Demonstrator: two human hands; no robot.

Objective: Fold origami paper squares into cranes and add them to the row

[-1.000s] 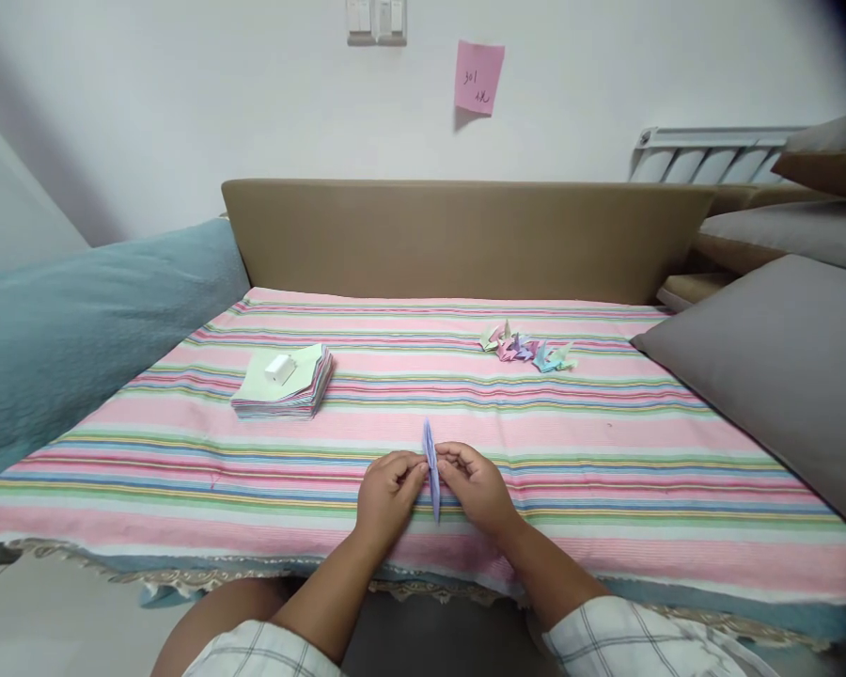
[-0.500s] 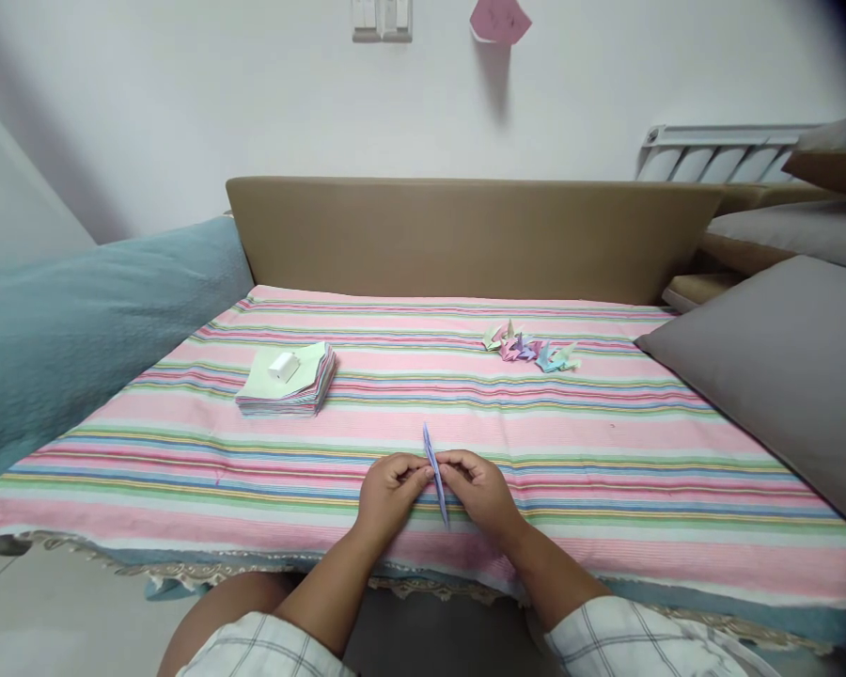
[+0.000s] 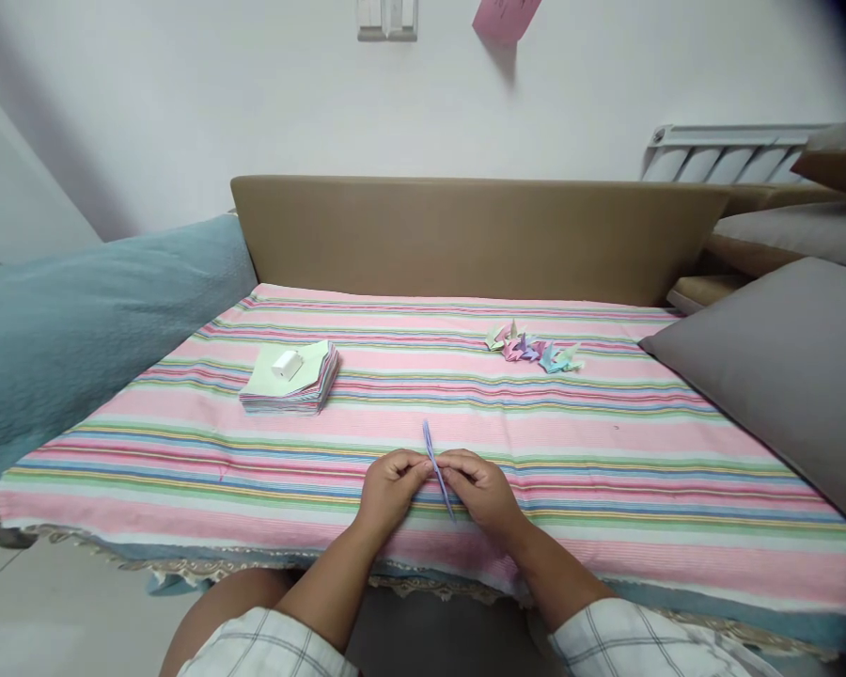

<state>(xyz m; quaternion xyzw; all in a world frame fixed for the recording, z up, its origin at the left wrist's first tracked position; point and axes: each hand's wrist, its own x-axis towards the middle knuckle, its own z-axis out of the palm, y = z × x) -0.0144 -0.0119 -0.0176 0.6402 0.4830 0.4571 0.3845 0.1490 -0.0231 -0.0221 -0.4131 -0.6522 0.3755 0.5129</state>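
Between my two hands, just above the striped cloth [image 3: 465, 418], is a folded piece of purple paper [image 3: 446, 492], seen nearly edge-on as a thin strip. My left hand [image 3: 393, 484] pinches it from the left with thumb and fingertips. From the right, my right hand [image 3: 480, 484] pinches the same paper near its middle. Its upper tip points away from me and its lower tip slants toward my right wrist. The fingertips of both hands almost meet, and the inner folds are hidden.
A stack of coloured paper sheets [image 3: 310, 381] lies on the left, with a small white block [image 3: 287, 365] on top. Several folded paper cranes [image 3: 532, 350] sit in a row at the back right. A grey cushion [image 3: 782, 367] borders the right side, a brown backrest [image 3: 465, 235] the rear.
The purple paper has turned slightly, its lower tip swinging right and its form looking thinner. Both hands keep their pinch in nearly the same place. The camera view has shifted a little.
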